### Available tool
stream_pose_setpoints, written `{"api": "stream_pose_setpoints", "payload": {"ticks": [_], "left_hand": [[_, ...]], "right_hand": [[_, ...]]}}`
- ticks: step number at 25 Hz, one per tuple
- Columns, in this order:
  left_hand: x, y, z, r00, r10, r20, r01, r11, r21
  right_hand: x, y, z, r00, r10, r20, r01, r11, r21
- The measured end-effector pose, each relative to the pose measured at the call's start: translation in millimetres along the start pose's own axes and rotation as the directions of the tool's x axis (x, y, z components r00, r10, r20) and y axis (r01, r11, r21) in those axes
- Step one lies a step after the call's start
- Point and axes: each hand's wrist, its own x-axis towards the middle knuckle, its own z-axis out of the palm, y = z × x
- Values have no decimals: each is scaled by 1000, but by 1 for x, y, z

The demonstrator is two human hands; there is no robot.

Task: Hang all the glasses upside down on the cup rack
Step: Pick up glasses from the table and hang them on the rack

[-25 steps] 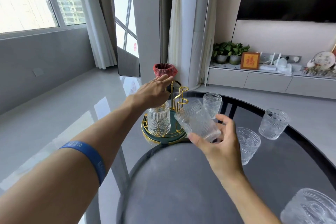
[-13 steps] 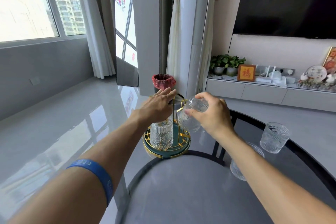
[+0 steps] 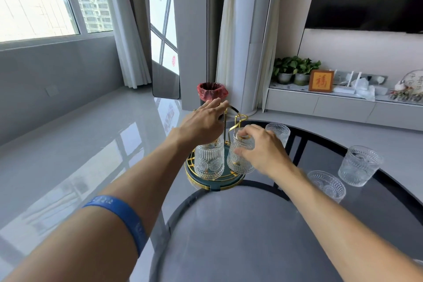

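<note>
The cup rack (image 3: 212, 184), a round teal tray with gold rim and gold hooks, stands at the table's far left edge. One embossed glass (image 3: 208, 163) hangs upside down on its left side. My left hand (image 3: 202, 122) rests above that glass, fingers spread over the top of the rack. My right hand (image 3: 263, 149) grips a second glass (image 3: 239, 158), upside down over a gold hook on the rack's right side. Three more glasses stand upright on the table: one behind my right hand (image 3: 278, 131), one near my forearm (image 3: 327, 185), one further right (image 3: 360, 166).
The dark round glass table (image 3: 229, 247) has its curved edge just below the rack. A bin with a red bag (image 3: 211, 92) stands on the floor beyond. A low white cabinet (image 3: 332, 105) with plants and a framed picture runs along the right wall.
My right hand carried its glass from mid-air over the table to the rack, turned it upside down and lowered it over the right hook. My left hand stayed on the rack.
</note>
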Motion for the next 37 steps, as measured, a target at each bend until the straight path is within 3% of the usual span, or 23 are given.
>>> {"api": "stream_pose_setpoints", "payload": {"ticks": [4,6,8,10,13,16,19,21,23,25,27,29,31,33,35,37], "left_hand": [[-1,-1,7,994,-92,51,85,988,127],[-13,5,19,992,-80,-99,88,992,89],[-33,25,39,970,0,-244,5,1000,19],[-54,51,63,957,74,-282,-83,996,-18],[-73,88,89,979,120,-165,-126,991,-31],[-87,104,98,990,117,-80,-117,993,5],[-103,98,89,985,139,-104,-139,990,3],[-110,88,79,997,21,-69,-31,988,-153],[-115,82,72,984,-173,52,178,886,-427],[-116,85,74,953,-257,163,303,758,-578],[-118,92,82,925,-293,241,373,579,-725],[-120,99,82,914,-290,282,380,373,-846],[-121,101,72,923,-264,281,347,247,-905],[-121,101,62,941,-234,245,282,140,-949],[-123,100,48,952,-253,172,195,69,-978],[-126,94,35,938,-336,85,106,44,-993]], "right_hand": [[-23,4,-1,1000,-1,6,2,997,-83],[-53,14,-6,999,-30,-44,25,995,-98],[-87,33,-16,991,-52,-127,38,993,-111],[-111,57,-34,978,-55,-203,13,979,-202],[-121,88,-64,975,172,-141,-212,910,-357],[-121,102,-59,899,436,37,-388,833,-396],[-119,99,-45,868,496,1,-473,828,-301],[-115,92,-46,845,534,-33,-524,813,-254],[-114,84,-47,815,580,1,-573,806,-149],[-119,72,-50,787,613,72,-615,769,178],[-123,58,-57,793,583,178,-555,570,606],[-123,41,-67,828,487,278,-468,327,821],[-118,25,-74,865,395,310,-411,203,889],[-116,10,-77,887,334,319,-388,164,907],[-116,-5,-75,901,280,331,-387,178,905],[-116,-22,-68,902,233,363,-417,257,872]]}}
